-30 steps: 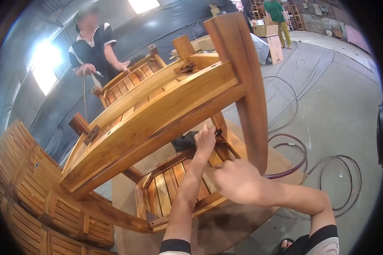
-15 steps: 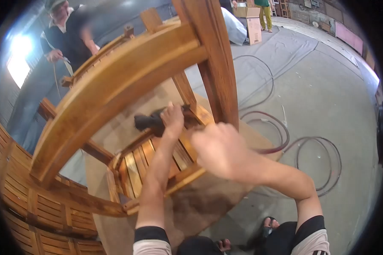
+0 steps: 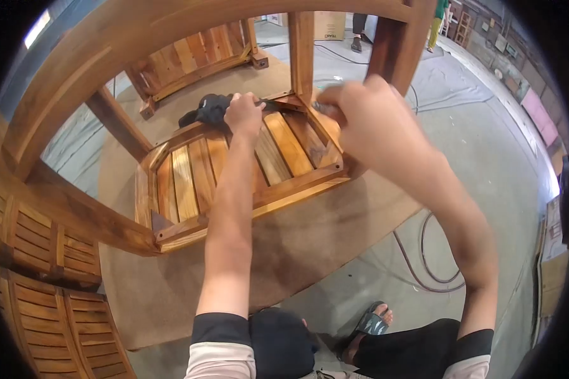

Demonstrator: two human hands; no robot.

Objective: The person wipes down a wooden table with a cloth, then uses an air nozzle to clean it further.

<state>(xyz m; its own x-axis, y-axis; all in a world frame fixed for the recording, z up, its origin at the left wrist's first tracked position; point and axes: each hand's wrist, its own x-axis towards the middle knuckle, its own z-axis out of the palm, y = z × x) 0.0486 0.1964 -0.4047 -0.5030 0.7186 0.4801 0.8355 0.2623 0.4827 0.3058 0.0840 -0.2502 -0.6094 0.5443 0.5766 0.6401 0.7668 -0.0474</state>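
An upturned wooden chair (image 3: 291, 183) lies with its slatted seat facing up and its legs and curved frame rising around my hands. My left hand (image 3: 243, 114) is closed on a black power tool (image 3: 210, 111), which rests over the far edge of the seat. To the right, my right hand (image 3: 367, 114) is raised above the seat's right corner, its fingers curled; it is blurred, and what lies in them is too small to make out.
Brown sheeting (image 3: 284, 252) lies beneath the chair. Another wooden piece (image 3: 196, 57) stands beyond it. Slatted panels (image 3: 38, 309) are at the lower left. A hose (image 3: 423, 278) loops on the right floor. A cardboard box (image 3: 329, 26) and people's legs (image 3: 358, 28) show at the back.
The view has tilted and shifted, showing more of the seat. My right hand has moved up and right, away from my left hand, which stays on the tool. The co-worker at upper left has left view.
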